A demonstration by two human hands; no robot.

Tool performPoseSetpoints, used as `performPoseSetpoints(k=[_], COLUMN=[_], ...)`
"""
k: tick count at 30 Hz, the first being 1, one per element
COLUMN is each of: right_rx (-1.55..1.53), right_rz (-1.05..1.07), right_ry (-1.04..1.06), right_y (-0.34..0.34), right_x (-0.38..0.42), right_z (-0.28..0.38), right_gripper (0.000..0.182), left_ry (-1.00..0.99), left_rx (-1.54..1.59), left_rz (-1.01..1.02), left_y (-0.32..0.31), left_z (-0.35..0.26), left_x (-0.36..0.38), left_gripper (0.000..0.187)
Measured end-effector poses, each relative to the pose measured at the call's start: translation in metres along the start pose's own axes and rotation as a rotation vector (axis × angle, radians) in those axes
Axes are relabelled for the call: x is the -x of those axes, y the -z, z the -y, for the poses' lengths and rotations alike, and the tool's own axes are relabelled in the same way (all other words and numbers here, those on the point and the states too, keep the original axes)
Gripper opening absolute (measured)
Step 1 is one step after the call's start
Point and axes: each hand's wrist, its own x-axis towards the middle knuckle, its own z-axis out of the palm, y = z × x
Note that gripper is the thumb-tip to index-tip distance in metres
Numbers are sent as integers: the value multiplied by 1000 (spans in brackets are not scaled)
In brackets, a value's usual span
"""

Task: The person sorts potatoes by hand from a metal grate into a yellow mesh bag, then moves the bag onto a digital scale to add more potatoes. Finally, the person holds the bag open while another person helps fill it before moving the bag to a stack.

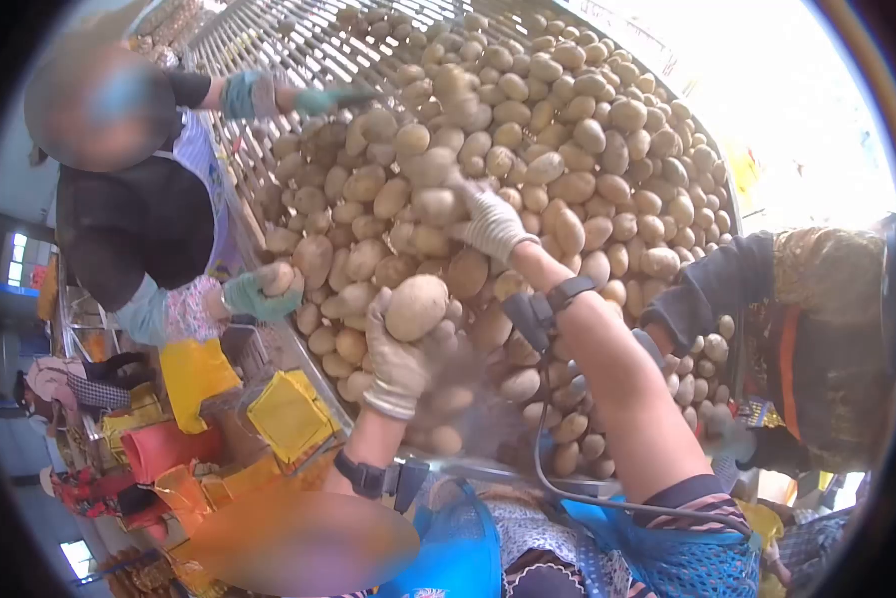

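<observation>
My left hand (pixel 396 364), in a pale work glove, is closed around a large round potato (pixel 416 307) above the pile. Further up, my right hand (pixel 499 227), in a matching ribbed glove, reaches into the middle of the heap. Its fingers curl against a motion-blurred potato (pixel 438 207), and the fingertips are partly smeared. Many potatoes of mixed sizes (pixel 570 231) lie around and beneath both hands. Just right of my left hand, a few brownish shapes are smeared by motion.
The potatoes lie on a slatted metal table (pixel 264 50) with a raised rim. At the left, a person's gloved hand (pixel 261 291) holds a potato; their other arm reaches across the slats. Another person's dark sleeve (pixel 712 284) comes in from the right. A cable (pixel 540 439) hangs by my right arm.
</observation>
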Motion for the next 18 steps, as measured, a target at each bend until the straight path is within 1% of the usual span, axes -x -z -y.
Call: performPoseSetpoints(k=[1, 2, 3, 4, 5, 6, 7, 8, 9, 10, 11, 13, 14, 15, 17, 18], right_rx=[-19, -9, -237, -500, -758, -995, -1234, -1213, -1349, -1485, -1472, -1677, -1612, -1612, -1650, -1566], right_rz=[-103, -123, -263, -219, -176, -114, -50, -53, -40, -25, -24, 179, 124, 133, 0, 167], right_ry=[-10, -121, -119, -243, -364, -395, -429, -430, -379, -324, -329, -398, -375, -380, -495, -253], right_y=[-5, 3, 5, 13, 20, 19, 16, 10, 4, -1, -8, -27, -38, -48, -62, -86], right_x=[5, 11, 25, 39, 51, 67, 86, 105, 125, 138, 146, 161, 162, 165, 166, 169], right_z=[0, 15, 28, 47, 64, 64, 68, 86, 106, 121, 129, 150, 163, 176, 219, 196], right_gripper=[63, 61, 56, 51, 48, 50, 53, 53, 55, 57, 57, 61, 65, 65, 65, 66], left_ry=[71, 84, 99, 107, 95, 80, 86, 35, -18, -105, -104, -456, -410, -414, -510, -459], left_rx=[99, 116, 130, 147, 151, 155, 172, 32, -106, -398, -385, -593, -552, -548, -467, -283], left_rz=[19, 65, 117, 125, 163, 205, 219, 194, 169, 305, 310, 96, 75, 68, 136, 209], left_y=[-2, -1, 0, 3, 6, 8, 10, 11, 15, 17, 19, 17, 14, 23, 40, 47], left_z=[-8, -11, -14, -17, -20, -23, -26, -30, -33, -49, -50, -54, -63, -68, -79, -83], left_x=[4, 9, 14, 23, 31, 40, 51, 64, 76, 85, 97, 132, 149, 158, 175, 186], left_gripper=[67, 67, 66, 66, 62, 59, 59, 61, 64, 72, 72, 92, 106, 106, 103, 105])
